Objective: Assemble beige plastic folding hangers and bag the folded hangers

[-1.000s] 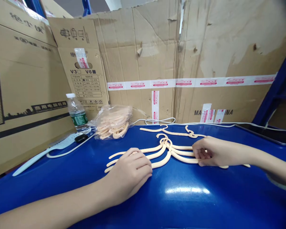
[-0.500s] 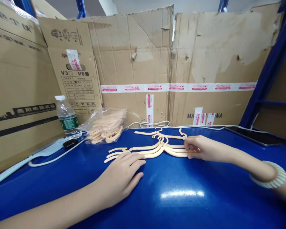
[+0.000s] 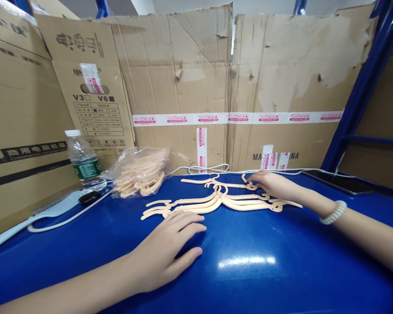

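Several peach-coloured plastic hangers lie overlapped on the blue table, their hooks bunched at the middle. My left hand rests by the left arms of this front stack, fingers stretched and apart, the fingertips partly covering the nearest hanger. Behind the stack lies another hanger with a hooked piece at its right end. My right hand is at that end, its fingers bent down and closed around the piece; the thumb is partly hidden. One more hanger arm shows at the back left.
A clear bag of hangers lies at the back left, beside a water bottle. Farther left are a pale blue flat item and a small black object. Cardboard walls the back; a dark tablet lies back right.
My right hand has left the right arms of the front stack and moved back to the rear hanger. My left hand stays nearly in place. The view has shifted slightly.
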Action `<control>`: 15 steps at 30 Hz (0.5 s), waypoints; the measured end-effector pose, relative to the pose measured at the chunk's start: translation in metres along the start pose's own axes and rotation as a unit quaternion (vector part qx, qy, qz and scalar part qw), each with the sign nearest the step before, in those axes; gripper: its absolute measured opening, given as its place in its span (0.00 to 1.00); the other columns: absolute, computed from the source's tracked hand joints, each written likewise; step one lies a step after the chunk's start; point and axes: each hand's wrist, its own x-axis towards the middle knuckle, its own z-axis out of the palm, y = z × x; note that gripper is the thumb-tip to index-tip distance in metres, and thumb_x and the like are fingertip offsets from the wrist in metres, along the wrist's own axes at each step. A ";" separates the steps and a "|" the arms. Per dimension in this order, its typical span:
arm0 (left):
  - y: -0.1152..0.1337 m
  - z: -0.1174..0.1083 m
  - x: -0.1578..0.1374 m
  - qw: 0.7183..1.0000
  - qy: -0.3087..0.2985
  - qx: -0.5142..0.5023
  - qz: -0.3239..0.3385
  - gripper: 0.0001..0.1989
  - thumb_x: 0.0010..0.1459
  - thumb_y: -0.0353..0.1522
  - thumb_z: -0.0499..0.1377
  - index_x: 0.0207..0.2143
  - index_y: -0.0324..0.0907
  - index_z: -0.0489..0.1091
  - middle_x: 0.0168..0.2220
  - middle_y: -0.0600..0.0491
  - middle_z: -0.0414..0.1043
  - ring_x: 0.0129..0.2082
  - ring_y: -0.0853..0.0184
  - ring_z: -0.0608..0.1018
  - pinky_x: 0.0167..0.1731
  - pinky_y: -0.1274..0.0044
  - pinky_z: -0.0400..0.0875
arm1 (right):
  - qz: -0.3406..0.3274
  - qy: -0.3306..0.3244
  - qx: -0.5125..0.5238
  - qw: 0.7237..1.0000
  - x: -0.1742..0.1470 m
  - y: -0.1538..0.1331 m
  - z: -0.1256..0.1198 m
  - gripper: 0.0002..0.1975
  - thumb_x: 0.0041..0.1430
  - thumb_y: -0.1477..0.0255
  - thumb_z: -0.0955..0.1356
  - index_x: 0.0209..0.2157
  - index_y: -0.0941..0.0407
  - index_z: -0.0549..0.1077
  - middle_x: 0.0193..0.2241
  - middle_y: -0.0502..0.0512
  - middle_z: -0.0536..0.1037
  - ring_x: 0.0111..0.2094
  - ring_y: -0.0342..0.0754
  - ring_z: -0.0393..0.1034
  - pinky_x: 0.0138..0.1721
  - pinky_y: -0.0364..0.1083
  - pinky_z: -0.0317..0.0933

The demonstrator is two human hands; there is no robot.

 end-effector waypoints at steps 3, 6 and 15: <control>-0.002 0.001 0.001 1.000 -0.002 -0.009 -0.001 0.16 0.63 0.34 0.54 0.53 0.47 0.65 0.57 0.49 0.67 0.57 0.58 0.68 0.57 0.64 0.63 | -0.045 -0.020 -0.031 0.998 0.007 -0.003 0.007 0.25 0.52 0.88 0.59 0.49 0.60 0.73 0.45 0.62 0.77 0.47 0.53 0.70 0.46 0.48 0.64; -0.002 0.002 0.002 1.000 -0.008 -0.012 -0.003 0.17 0.63 0.34 0.54 0.54 0.46 0.64 0.57 0.48 0.67 0.57 0.59 0.67 0.57 0.65 0.63 | -0.054 -0.022 -0.046 0.997 0.012 -0.006 0.007 0.23 0.54 0.87 0.60 0.47 0.59 0.75 0.42 0.62 0.78 0.44 0.54 0.71 0.45 0.48 0.63; 0.000 0.002 0.004 1.000 -0.007 -0.020 0.007 0.16 0.63 0.34 0.53 0.54 0.45 0.64 0.56 0.47 0.67 0.56 0.59 0.68 0.56 0.65 0.63 | -0.090 -0.013 -0.079 0.993 0.015 -0.006 0.002 0.12 0.58 0.82 0.63 0.28 0.58 0.76 0.30 0.59 0.77 0.36 0.51 0.71 0.38 0.45 0.59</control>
